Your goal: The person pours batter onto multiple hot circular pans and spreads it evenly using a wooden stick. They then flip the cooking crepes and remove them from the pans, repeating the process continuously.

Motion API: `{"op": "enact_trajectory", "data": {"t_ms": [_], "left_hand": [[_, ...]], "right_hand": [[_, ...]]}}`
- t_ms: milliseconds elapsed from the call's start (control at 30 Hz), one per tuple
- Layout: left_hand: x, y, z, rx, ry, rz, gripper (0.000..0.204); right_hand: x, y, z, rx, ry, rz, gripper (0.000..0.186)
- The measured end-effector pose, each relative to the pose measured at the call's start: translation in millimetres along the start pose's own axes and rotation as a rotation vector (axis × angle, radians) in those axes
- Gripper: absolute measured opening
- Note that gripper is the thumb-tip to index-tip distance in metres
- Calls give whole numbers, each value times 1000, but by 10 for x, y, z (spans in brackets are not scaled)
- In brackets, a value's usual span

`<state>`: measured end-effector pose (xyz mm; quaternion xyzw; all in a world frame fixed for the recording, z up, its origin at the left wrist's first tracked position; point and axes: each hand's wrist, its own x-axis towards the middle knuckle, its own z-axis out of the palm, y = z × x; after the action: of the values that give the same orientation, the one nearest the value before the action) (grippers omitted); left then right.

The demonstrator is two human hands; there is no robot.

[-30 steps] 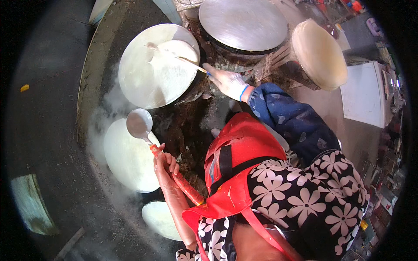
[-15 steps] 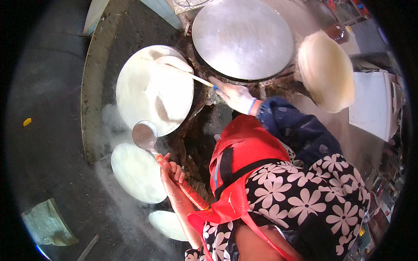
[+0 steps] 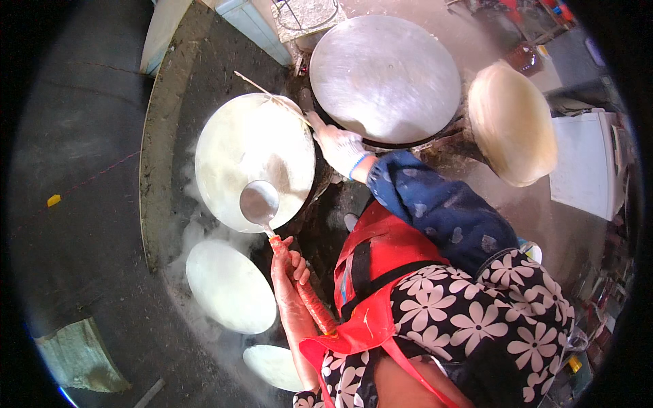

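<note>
My left hand [image 3: 290,264] is closed around the red-wrapped handle of a metal ladle [image 3: 260,201]. The ladle's bowl hangs over the near part of a round griddle [image 3: 224,163] coated with pale batter, and casts a shadow on it. At the griddle's far right edge, my right hand [image 3: 338,145], in a white glove, grips a thin, light-coloured batter spreader [image 3: 272,97]. Seen nearly edge-on, the spreader crosses the griddle's far rim and points up and left. My fingers hide its grip end.
A larger bare metal griddle [image 3: 386,78] stands beyond my right hand. A stack of thin round pancakes [image 3: 511,126] is at the right, near a white cabinet [image 3: 581,163]. Two more pale-coated griddles, a middle one [image 3: 231,287] and a near one [image 3: 271,366], curve along the left amid steam.
My right hand has moved left, and the spreader has turned from lying broad across the batter to nearly edge-on at the rim. The ladle has shifted right, farther over the griddle.
</note>
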<state>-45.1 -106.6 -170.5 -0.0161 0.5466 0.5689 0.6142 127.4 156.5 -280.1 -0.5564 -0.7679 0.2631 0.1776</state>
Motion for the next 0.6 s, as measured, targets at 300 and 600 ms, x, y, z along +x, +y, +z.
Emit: {"op": "enact_trajectory", "data": {"t_ms": [300, 600], "left_hand": [[-93, 143, -457, 2, -101, -86, 45], [-272, 227, -930, -48, -193, -173, 40]], "right_hand": [[-374, -760, 538, -49, -89, -194, 43], [-757, -820, 152, -112, -19, 116, 58]]}}
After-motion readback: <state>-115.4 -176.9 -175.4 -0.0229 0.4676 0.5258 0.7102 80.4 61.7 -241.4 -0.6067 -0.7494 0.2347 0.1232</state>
